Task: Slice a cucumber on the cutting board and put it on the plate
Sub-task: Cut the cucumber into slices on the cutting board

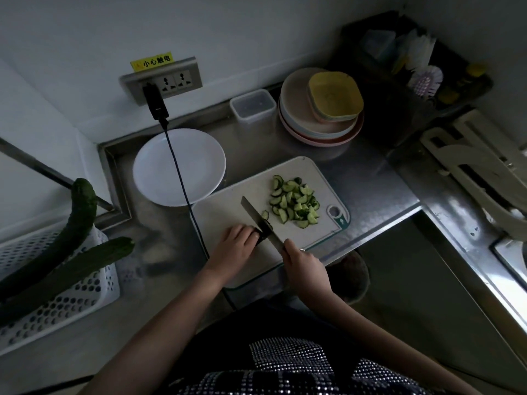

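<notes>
Right hand (299, 260) grips knife (258, 220) (blade angled down).

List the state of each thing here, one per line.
Cucumber stub: nearly all sliced, held down on the board.
Slices: piled on the cutting board, none plated.
White plate: bare, a black cable across it.
Knife: blade down at the stub.
Left hand: fingers curled over the stub.
Right hand: grip closed round the knife handle.
Basket: holds two whole cucumbers.
Lidded box: closed.
</notes>
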Tool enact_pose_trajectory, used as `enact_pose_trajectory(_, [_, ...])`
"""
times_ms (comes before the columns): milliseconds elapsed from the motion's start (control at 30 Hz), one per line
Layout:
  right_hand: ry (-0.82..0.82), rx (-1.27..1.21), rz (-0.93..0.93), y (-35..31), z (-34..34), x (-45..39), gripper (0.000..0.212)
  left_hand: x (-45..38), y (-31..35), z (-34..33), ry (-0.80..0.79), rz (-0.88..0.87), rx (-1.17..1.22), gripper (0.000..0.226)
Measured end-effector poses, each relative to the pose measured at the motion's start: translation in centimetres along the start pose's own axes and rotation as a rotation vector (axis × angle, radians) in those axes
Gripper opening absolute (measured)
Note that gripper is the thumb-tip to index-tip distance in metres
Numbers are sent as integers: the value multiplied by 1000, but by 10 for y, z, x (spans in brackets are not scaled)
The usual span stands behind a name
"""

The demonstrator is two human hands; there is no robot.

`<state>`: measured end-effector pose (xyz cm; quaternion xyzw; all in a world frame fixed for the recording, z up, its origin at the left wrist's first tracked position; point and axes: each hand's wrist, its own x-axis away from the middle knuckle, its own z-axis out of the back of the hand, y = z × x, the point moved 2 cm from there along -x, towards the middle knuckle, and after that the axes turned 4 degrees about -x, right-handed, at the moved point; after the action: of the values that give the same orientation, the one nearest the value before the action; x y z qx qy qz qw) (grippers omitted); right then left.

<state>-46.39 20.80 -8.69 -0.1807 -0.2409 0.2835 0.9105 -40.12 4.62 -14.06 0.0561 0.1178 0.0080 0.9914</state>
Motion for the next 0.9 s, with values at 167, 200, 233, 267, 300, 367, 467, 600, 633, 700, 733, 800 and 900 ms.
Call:
enact_pose_trajectory(167, [-26,105,74,-1,0,2,22,0,5,3,75,-100,-20,31])
enact_pose_trajectory(200, [-26,129,94,-1,0,1,21,0,5,4,77,-105,-20,31])
enact_pose_trajectory(233, [-26,159,116,0,0,0,20,0,5,4,77,-107,-19,31])
enact_pose_trajectory(267, [-31,188,136,0,1,-1,20,1,5,3,74,-107,-13,31])
enact_pose_trajectory(300, [-39,210,149,0,1,-2,20,1,4,2,67,-103,-5,31])
enact_pose_trajectory(367, [-55,242,158,0,2,-3,21,3,4,1,59,-98,-1,31])
enact_pose_trajectory(467, [-78,290,157,-1,0,-4,20,3,4,0,81,-101,-4,31])
enact_pose_trajectory(600, [-141,328,118,0,-2,-5,29,3,4,0,72,-109,12,34])
enact_pose_trajectory(633, [-149,329,113,1,-2,-5,31,4,4,0,74,-115,15,34])
enact_pose_trajectory(700, [-158,327,112,0,-1,-5,34,3,4,1,84,-118,19,33])
enact_pose_trajectory(733, [-156,325,116,0,-1,-4,34,3,4,1,86,-115,16,32])
enact_pose_trajectory(800, [-141,309,138,1,0,-2,30,3,4,1,87,-97,1,30])
enact_pose_trajectory(900, [-95,292,184,1,2,4,21,6,3,1,60,-84,-15,33])
